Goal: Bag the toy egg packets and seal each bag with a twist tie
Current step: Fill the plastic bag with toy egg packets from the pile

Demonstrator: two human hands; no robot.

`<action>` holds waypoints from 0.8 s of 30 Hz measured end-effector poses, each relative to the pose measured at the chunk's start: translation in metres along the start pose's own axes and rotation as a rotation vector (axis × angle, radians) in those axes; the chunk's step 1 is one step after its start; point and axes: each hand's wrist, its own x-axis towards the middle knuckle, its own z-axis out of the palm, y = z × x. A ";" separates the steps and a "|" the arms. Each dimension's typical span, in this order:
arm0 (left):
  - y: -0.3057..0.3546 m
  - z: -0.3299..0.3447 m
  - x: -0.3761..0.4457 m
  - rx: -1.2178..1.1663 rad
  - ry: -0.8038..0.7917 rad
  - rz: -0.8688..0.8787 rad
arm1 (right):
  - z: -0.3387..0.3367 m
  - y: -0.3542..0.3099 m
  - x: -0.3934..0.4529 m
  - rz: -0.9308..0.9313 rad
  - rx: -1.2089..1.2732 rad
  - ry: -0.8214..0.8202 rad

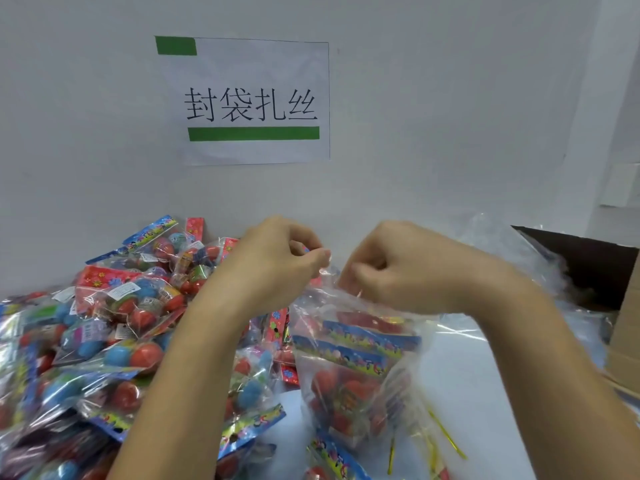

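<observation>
A clear plastic bag (363, 382) stands upright in front of me, filled with toy egg packets showing red eggs and blue header cards. My left hand (280, 258) and my right hand (384, 268) are both pinched on the gathered neck of this bag (330, 271), close together above it. Whether a twist tie sits between the fingers cannot be told. A big heap of loose toy egg packets (114, 327) with red and blue eggs lies to the left, under my left forearm. Yellow twist ties (446, 434) lie on the white table at the lower right.
A white wall close behind carries a paper sign (256, 102) with green tape. At the right stand a cardboard box (588, 265) and a pile of empty clear bags (512, 244). Another cardboard edge (627, 334) is at the far right.
</observation>
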 end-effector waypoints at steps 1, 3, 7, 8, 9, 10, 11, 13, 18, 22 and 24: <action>0.001 0.000 0.000 -0.004 -0.003 0.007 | 0.006 -0.001 0.002 0.024 -0.043 -0.051; 0.002 0.002 -0.001 -0.005 -0.009 0.020 | 0.017 -0.004 0.004 0.080 -0.101 -0.145; 0.005 0.003 -0.001 -0.016 -0.009 0.049 | 0.030 -0.006 0.007 0.156 -0.262 -0.363; 0.005 0.004 -0.001 -0.031 0.007 0.054 | 0.031 -0.007 0.007 0.148 -0.285 -0.410; 0.005 0.004 -0.001 -0.053 0.027 0.056 | 0.032 -0.008 0.007 0.126 -0.297 -0.451; 0.004 0.004 0.000 -0.069 0.047 0.056 | 0.031 -0.009 0.007 0.100 -0.298 -0.485; 0.004 0.004 0.000 -0.075 0.060 0.058 | 0.031 -0.011 0.006 0.077 -0.285 -0.512; 0.002 0.004 0.000 -0.073 0.069 0.061 | 0.028 -0.014 0.006 0.048 -0.232 -0.537; -0.002 -0.004 -0.001 -0.015 -0.001 0.097 | 0.014 -0.012 0.002 0.116 -0.065 -0.433; 0.000 -0.011 -0.008 0.048 -0.167 0.171 | 0.003 -0.007 -0.004 0.173 -0.173 -0.272; 0.004 -0.012 -0.013 0.086 -0.159 0.209 | -0.001 -0.008 -0.006 0.162 -0.241 -0.264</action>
